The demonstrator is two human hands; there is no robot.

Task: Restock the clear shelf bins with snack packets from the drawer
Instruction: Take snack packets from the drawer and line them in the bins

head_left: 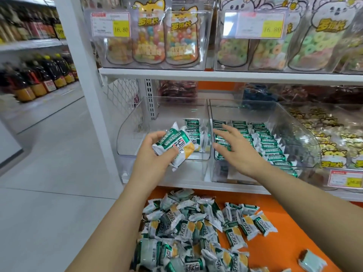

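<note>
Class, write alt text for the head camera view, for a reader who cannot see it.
A person's left hand grips a few green-and-white snack packets in front of a mostly empty clear bin, while the open right hand reaches over neat rows of packets in the neighbouring bin. Below, an orange drawer holds a loose pile of the same packets.

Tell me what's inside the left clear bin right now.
The left clear bin holds a short row of green-and-white packets near its right wall; its left side shows none. The left hand and its held packets cover the row's front end.
</note>
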